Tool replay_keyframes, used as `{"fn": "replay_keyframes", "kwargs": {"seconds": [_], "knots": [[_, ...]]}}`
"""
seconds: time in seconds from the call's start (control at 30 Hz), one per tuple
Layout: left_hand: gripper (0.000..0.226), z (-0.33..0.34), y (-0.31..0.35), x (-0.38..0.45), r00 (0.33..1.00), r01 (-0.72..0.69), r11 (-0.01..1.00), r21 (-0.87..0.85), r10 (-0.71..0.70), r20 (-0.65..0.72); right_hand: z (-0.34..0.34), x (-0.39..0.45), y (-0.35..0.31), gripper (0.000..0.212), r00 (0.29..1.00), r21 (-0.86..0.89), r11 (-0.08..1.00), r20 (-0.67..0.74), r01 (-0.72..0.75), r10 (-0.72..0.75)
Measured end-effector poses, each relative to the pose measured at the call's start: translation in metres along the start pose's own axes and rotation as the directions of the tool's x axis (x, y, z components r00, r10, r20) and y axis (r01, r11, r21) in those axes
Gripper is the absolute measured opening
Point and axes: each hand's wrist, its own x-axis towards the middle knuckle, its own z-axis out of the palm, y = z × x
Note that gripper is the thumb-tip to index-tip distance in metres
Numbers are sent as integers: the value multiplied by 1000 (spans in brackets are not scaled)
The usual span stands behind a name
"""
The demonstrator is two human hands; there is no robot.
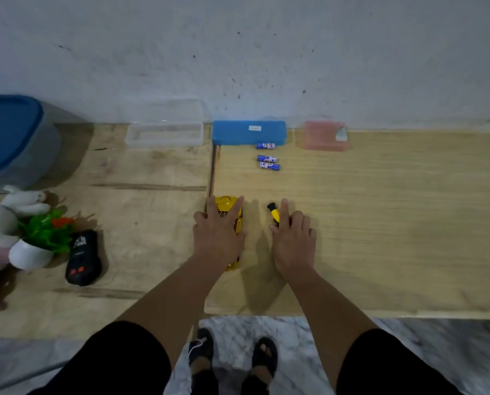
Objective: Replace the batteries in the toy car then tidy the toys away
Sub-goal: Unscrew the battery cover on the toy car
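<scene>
A shiny yellow toy car (pixel 230 206) lies on the wooden table, mostly under my left hand (pixel 219 232), whose straight fingers lie flat across its top. Just to its right lies a small screwdriver (pixel 274 212) with a yellow and black handle. My right hand (pixel 293 238) touches it, the index finger stretched along it and the other fingers curled beside it. Three blue batteries (pixel 268 158) lie farther back, in front of a blue box (pixel 248 132).
A clear plastic box (pixel 165 134) and a pink box (pixel 323 136) flank the blue box at the wall. At the left stand a large blue-lidded bin (pixel 12 138), plush toys (pixel 18 203), a potted plastic plant (pixel 42 240) and a black toy car (pixel 83 258).
</scene>
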Motion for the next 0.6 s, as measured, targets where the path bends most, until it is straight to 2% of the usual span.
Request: {"fn": "replay_keyframes", "kwargs": {"seconds": [0.13, 0.23, 0.37, 0.6], "knots": [[71, -5, -1, -2, 998, -51, 991, -127, 48, -28, -12, 11, 5, 51, 991, 12, 992, -49, 123, -122], [76, -9, -8, -3, 989, -145, 916, -374, 128, -70, -30, 20, 3, 47, 962, 83, 958, -32, 274, -272], [78, -26, -14, -2, 979, -203, 746, -634, 151, -135, -51, 34, -4, 46, 955, 174, 942, 27, 287, -295], [74, -59, -24, 2, 971, -225, 547, -807, 194, -139, -79, 56, -23, 63, 920, 365, 884, 145, 291, -363]]}}
